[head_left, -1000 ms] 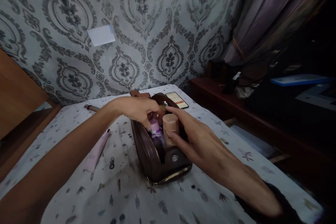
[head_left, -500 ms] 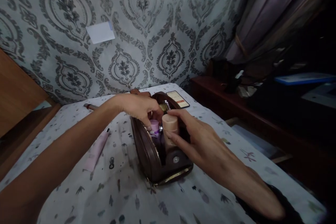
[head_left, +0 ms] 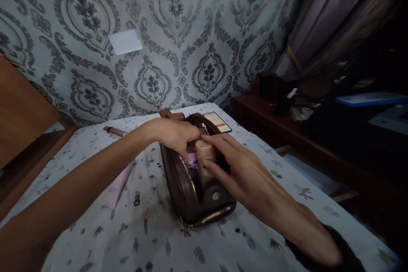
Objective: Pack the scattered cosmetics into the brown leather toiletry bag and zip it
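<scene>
A dark brown zip bag (head_left: 178,182) lies unzipped on the patterned white cloth. Inside it stand a beige capped bottle (head_left: 205,153) and a purple-capped item (head_left: 191,157). My left hand (head_left: 175,134) reaches into the bag from the left, above the purple cap; its fingertips are partly hidden, so its hold is unclear. Around the beige bottle's right side curve the fingers of my right hand (head_left: 236,157), thumb near its front and index finger over its top. A shiny metal-topped item (head_left: 204,127) shows just behind the bottle.
A pink tube (head_left: 119,185) lies left of the bag, partly behind my left forearm. Beyond it is a slim brown-and-silver object (head_left: 114,131). A phone (head_left: 217,122) with a lit screen lies behind the bag. Dark red furniture (head_left: 255,112) stands at the right.
My left hand has shifted slightly right and forward over the purple cap, hiding more of it. My right hand stays at the beige bottle. The view has moved slightly.
</scene>
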Available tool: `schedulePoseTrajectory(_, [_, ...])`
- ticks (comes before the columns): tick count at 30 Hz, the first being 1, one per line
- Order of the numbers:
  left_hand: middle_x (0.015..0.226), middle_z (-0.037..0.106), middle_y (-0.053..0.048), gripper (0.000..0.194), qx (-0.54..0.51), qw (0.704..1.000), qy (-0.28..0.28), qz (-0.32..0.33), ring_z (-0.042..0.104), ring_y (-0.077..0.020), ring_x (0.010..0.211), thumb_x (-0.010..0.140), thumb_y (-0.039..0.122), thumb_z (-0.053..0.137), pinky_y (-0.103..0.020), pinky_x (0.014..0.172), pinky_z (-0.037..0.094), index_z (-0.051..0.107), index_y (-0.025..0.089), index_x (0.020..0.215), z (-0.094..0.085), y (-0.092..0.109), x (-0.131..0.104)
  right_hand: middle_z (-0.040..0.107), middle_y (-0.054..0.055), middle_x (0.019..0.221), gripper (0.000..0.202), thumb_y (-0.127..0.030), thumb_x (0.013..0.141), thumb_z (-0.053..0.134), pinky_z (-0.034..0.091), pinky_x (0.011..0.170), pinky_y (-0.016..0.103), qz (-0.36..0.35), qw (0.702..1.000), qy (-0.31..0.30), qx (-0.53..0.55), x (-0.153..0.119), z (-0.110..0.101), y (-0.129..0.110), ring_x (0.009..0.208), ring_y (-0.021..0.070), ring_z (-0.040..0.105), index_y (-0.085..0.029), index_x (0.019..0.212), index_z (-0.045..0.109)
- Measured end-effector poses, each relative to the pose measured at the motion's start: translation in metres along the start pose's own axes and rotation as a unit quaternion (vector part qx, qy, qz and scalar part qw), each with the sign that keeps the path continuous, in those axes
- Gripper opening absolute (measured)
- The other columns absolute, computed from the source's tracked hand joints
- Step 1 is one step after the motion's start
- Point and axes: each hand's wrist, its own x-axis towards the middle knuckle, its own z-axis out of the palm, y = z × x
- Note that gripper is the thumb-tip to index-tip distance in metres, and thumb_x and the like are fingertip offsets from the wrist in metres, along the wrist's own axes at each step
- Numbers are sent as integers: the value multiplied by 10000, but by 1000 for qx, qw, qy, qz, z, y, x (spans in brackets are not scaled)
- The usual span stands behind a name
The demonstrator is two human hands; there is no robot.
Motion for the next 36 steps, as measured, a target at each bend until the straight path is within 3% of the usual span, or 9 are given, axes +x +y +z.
schedulePoseTrajectory(5, [634, 588, 56, 146, 24, 1000, -13, -10, 506, -120, 605, 716, 234, 759, -220, 540, 350, 664, 149, 785, -4, 4, -8, 607, 116, 1242, 404, -271, 992, 463, 551, 884, 423, 14, 1000, -19, -14, -2, 3, 0, 1094, 259, 636, -245, 1395, 459])
schedulePoseTrajectory(8, [725, 643, 51, 205, -6, 1000, 4, -2, 547, -126, 670, 711, 199, 757, -207, 565, 373, 662, 146, 885, -7, 2, -13, 608, 107, 1259, 400, -264, 985, 462, 554, 897, 423, 14, 1000, -21, -13, -3, 3, 1, 1115, 257, 637, -255, 1386, 462])
schedulePoseTrajectory(13, [701, 628, 56, 202, -67, 997, 29, 5, 575, -134, 683, 705, 172, 759, -204, 574, 403, 649, 155, 873, -9, -3, -17, 599, 84, 1304, 427, -266, 981, 468, 527, 965, 418, 4, 1000, -7, -6, -2, 3, -1, 1183, 241, 609, -286, 1405, 420])
schedulePoseTrajectory(17, [885, 677, -3, 342, -119, 990, 77, -2, 631, -167, 819, 706, 154, 757, -229, 687, 469, 629, 145, 1023, -6, -8, -24, 634, 88, 1256, 383, -273, 978, 461, 541, 920, 407, 19, 1000, 16, -6, -1, 3, -4, 1114, 242, 641, -265, 1361, 449])
schedulePoseTrajectory(22, [1053, 688, -62, 221, -198, 959, 200, 37, 635, -192, 971, 826, 217, 648, -292, 850, 491, 631, 156, 1037, 1, -10, -47, 679, 106, 1151, 286, -285, 986, 438, 552, 881, 383, 8, 997, 70, -10, 1, 3, -5, 1024, 236, 675, -209, 1245, 529])
schedulePoseTrajectory(27, [1069, 707, -77, 226, -233, 916, 326, -9, 649, -202, 987, 868, 282, 609, -327, 890, 490, 641, 164, 1059, 17, -15, -73, 711, 100, 1114, 255, -254, 984, 433, 561, 846, 362, -8, 997, 73, -5, 4, 5, -6, 973, 225, 696, -202, 1192, 572])
schedulePoseTrajectory(36, [1111, 692, -82, 236, -253, 900, 348, -70, 638, -219, 1032, 900, 346, 573, -334, 928, 492, 648, 189, 1057, 66, -35, -97, 690, 103, 1169, 232, -269, 995, 433, 560, 873, 374, -15, 999, 48, -5, 6, 11, -10, 1072, 244, 667, -224, 1153, 597])
